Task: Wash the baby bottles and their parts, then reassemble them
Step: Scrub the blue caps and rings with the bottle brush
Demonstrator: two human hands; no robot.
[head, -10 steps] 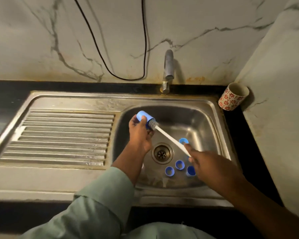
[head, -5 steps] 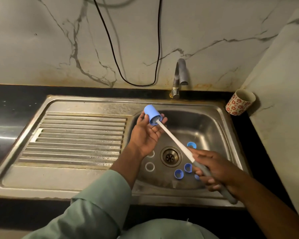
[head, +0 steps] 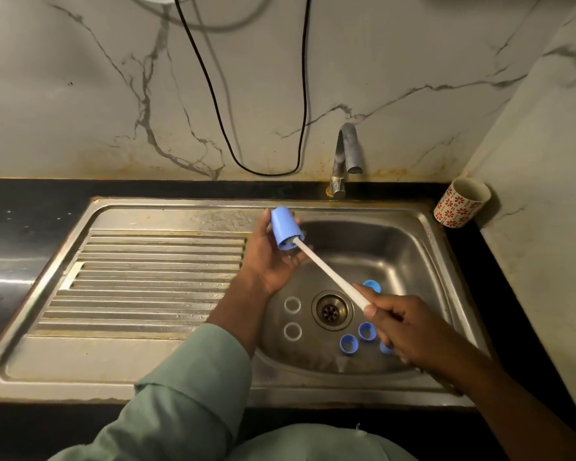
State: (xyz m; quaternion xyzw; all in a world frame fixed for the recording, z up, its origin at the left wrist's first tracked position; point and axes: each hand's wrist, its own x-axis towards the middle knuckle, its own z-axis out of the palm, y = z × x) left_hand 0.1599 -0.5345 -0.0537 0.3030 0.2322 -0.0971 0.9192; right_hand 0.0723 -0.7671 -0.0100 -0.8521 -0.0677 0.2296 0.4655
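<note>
Bottle cap (head: 285,228), blue and light, sits in my left hand (head: 270,257), fingers curled round its slippery sides. Nearer me, my right hand (head: 409,331) pinches the stiff brush handle (head: 330,274). Its bristles are inside the cap. Beyond, the tap (head: 346,154) looks dry.

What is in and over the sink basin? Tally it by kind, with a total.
Blue cap, held by the left hand: 1
Small blue bottle parts lying in the sink basin: 4 (one partly hidden behind the right hand)
Pale rings in the basin: 2
Bottle brush, gripped by the right hand: 1
Total: 8
</note>
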